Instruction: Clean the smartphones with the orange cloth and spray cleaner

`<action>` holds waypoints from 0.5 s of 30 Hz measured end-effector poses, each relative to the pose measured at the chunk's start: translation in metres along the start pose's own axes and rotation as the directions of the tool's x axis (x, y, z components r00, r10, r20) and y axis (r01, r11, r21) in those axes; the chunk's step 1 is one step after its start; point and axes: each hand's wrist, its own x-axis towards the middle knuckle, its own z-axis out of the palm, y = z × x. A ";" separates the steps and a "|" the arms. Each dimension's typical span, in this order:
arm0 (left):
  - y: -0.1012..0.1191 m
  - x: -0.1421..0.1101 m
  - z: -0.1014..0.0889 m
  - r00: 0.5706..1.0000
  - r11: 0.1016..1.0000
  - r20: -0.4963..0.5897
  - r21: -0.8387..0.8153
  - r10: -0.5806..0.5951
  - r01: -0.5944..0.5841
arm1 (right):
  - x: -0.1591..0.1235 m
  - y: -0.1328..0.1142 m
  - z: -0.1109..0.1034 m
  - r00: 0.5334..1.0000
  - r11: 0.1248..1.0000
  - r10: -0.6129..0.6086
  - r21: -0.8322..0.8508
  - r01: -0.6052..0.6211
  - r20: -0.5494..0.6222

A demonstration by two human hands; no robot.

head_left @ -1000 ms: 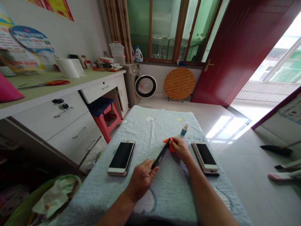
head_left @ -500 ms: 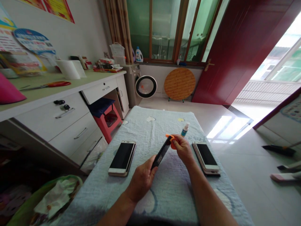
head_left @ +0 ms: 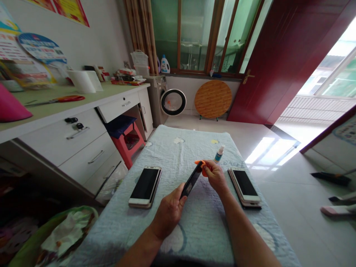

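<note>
My left hand (head_left: 169, 210) is closed round the lower end of a black phone (head_left: 191, 180), which is tilted up above the cloth. My right hand (head_left: 215, 175) pinches an orange cloth (head_left: 204, 170) against the phone's upper end, with part of it folded over the edge. Left of my hands lies a stack of phones (head_left: 145, 186) with a white-framed one on top. To the right is another phone stack (head_left: 245, 186), also topped by a white-framed phone. Behind my right hand stands a small spray bottle (head_left: 219, 154) with a blue label.
A pale blue patterned cloth (head_left: 194, 144) covers the table. On the left are a white desk (head_left: 83, 141) and a red stool (head_left: 128, 142); a green bin (head_left: 27, 244) stands at lower left. A washing machine (head_left: 157, 100) has its door open.
The orange cloth has shifted very slightly at the phone's top end. Both hands keep their holds, and the rest of the scene looks almost the same.
</note>
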 end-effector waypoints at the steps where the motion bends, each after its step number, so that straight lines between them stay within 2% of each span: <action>1: -0.001 0.000 0.001 1.000 1.000 -0.008 0.010 -0.001 0.001 | 0.000 0.002 0.000 1.000 1.000 0.012 -0.026 -0.012 0.005; 8: -0.001 -0.001 0.001 0.999 0.999 -0.012 0.019 -0.031 0.031 | 0.000 0.018 0.000 0.997 0.992 0.072 -0.102 -0.074 -0.022; 15: -0.002 0.000 0.001 1.000 1.000 -0.002 -0.019 -0.012 0.012 | -0.002 0.026 0.001 0.990 0.988 0.142 -0.062 -0.143 -0.025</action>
